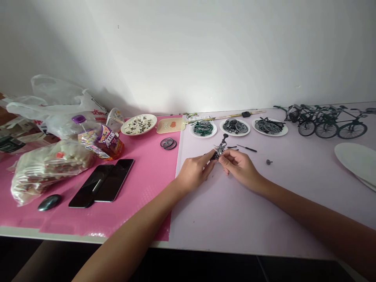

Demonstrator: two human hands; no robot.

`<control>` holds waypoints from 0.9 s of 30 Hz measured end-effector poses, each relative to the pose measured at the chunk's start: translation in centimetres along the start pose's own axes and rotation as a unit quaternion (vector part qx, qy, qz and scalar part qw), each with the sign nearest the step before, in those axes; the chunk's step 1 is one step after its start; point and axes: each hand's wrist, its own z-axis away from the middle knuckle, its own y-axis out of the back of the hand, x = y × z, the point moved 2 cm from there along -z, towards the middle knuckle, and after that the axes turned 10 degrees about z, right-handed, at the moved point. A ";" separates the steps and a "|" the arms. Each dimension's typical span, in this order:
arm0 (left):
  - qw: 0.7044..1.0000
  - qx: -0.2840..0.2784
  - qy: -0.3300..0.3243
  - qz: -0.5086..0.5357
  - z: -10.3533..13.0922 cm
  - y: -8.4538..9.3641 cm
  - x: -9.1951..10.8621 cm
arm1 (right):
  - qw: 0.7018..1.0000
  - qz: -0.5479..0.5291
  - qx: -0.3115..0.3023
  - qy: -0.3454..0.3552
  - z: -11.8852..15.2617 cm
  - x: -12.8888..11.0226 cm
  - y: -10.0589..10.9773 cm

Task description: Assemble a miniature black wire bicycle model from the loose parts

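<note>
Near the middle of the table, my left hand (195,170) grips a small black and silver part assembly (220,148) from its left side. The fingertips of my right hand (239,166) pinch the same assembly from the right. A black piece with a rounded end sticks up from it. Its lower portion is hidden by my fingers. Just behind my right hand lie a thin black screwdriver (250,149) and small black pieces (232,147). A small grey round part (268,162) rests to the right.
Plates of green parts (202,128), black parts (235,127) and wheels (269,126) line the back. Model bicycles (329,121) stand at right, beyond white plates (357,162). Two wheels (168,143), phones (114,180), a bottle (100,139) and bags (51,164) lie left.
</note>
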 end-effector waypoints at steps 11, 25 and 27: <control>1.000 0.014 0.003 0.021 -0.1 0.1 0.4 | 1.000 0.018 -0.003 0.004 0.2 -0.3 0.0; 0.999 0.022 0.012 0.033 -0.1 -0.1 0.5 | 0.999 0.037 0.002 0.020 0.3 -0.2 0.1; 0.999 0.017 0.016 0.030 -0.1 -0.1 0.5 | 0.999 0.042 0.003 0.025 0.3 -0.3 0.1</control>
